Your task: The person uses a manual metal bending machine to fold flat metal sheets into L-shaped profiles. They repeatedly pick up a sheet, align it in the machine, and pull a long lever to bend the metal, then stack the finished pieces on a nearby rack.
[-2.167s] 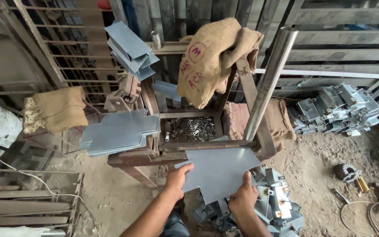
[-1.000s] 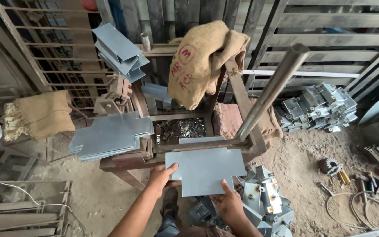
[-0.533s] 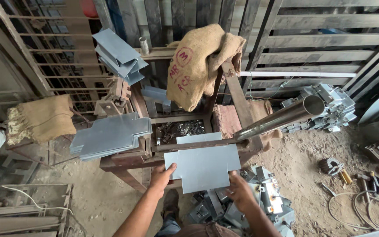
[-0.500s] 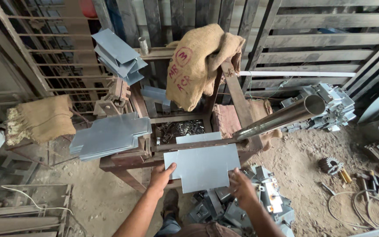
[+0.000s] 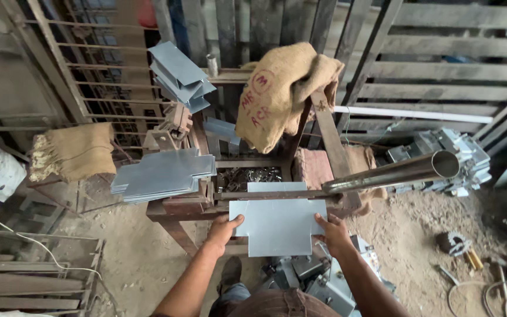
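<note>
While we look down from the head camera, we see both hands holding one flat metal sheet (image 5: 277, 226) in front of a rusty press frame (image 5: 183, 206). The left hand (image 5: 224, 228) grips the left edge of the sheet, with the thumb lying on top of the metal and the other fingers hidden below it. The right hand (image 5: 333, 232) grips the right edge in the same way, thumb on top. Both hands are closed around the sheet edges.

The sheet is grey-blue, smooth and matte, without visible rust. Its outline is like a wide cross: a broad middle band, a narrower tab at the far side and a narrower tab at the near side, with square notches cut at the corners. The far tab lies under a thin horizontal bar (image 5: 277, 195) of the frame, and the rest of the sheet sticks out toward us, almost level.

On the left, just beside the frame, a stack of similar grey sheets (image 5: 162, 175) rests. A shiny steel pipe (image 5: 394, 173) extends to the right above the sheet. A burlap sack (image 5: 280, 94) hangs over the upper part of the frame. Bent grey pieces (image 5: 180, 76) lie higher up, at the back.
</note>
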